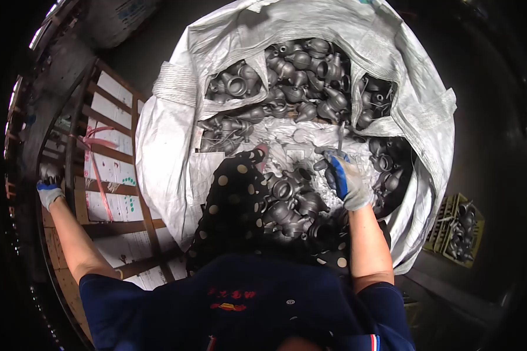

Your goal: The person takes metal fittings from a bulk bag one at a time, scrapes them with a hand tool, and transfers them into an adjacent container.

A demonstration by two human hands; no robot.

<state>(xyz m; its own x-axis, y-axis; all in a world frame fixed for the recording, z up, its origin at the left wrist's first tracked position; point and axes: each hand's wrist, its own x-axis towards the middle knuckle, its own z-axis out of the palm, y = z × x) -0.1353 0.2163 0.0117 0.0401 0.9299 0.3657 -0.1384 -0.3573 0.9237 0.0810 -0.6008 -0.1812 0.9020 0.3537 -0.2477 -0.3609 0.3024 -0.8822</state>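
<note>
Dark grey metal parts (pixel 298 76) with round bodies and necks lie heaped inside a large white woven bag (pixel 175 158). My right hand (pixel 348 181), in a grey and blue glove, is closed around a dark metal part (pixel 331 176) over the bag's pale inner sheet. More such parts (pixel 290 205) lie just left of it, near my lap. Far out to the left, my left hand (pixel 51 193), gloved the same way, is at a rounded grey part (pixel 50 171) by the wooden frame, its fingers curled against it.
Left of the bag stands a wooden slatted crate (pixel 111 140) with white panels and a pink strap (pixel 102 181). A yellow plastic basket (pixel 477 234) holding metal parts stands at the right. Polka-dot fabric (pixel 231 199) covers my legs inside the bag's opening.
</note>
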